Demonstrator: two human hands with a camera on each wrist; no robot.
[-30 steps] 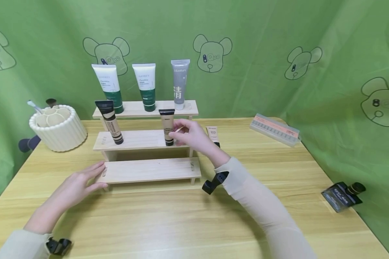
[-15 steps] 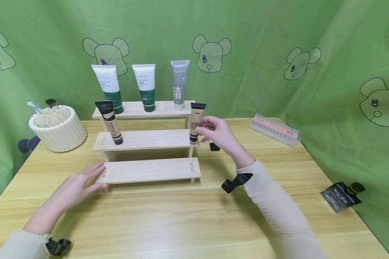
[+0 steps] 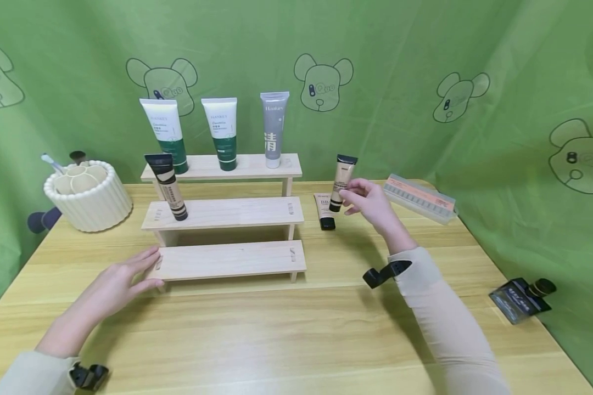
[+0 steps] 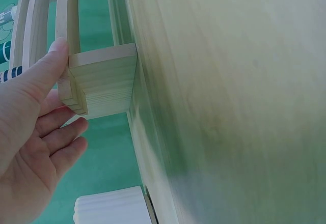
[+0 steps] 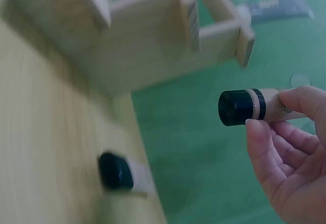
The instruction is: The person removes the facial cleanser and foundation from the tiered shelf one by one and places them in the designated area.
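My right hand (image 3: pixel 373 206) pinches a small beige tube (image 3: pixel 343 174) with a black cap between thumb and fingers, off the rack's right side. Its black cap points down in the head view; the right wrist view shows the cap (image 5: pixel 235 108) clear of the fingertips. Just left of it, a flat BB cream tube (image 3: pixel 324 206) lies on the table. My left hand (image 3: pixel 121 280) holds the left end of the wooden three-tier rack (image 3: pixel 227 260) at its lowest step, thumb on one side and fingers on the other. A larger beige-and-black tube (image 3: pixel 170 189) stands on the middle step.
Two white-and-green tubes (image 3: pixel 221 129) and a grey tube (image 3: pixel 274 129) stand on the top step. At left is a ribbed white brush holder (image 3: pixel 91 200). A clear box (image 3: pixel 419 198) lies back right, a dark bottle (image 3: pixel 519 300) at the right edge. Green cloth hangs behind.
My right hand has lifted the small beige tube off the middle step and carried it right, past the rack's end. My left hand has stayed on the rack.
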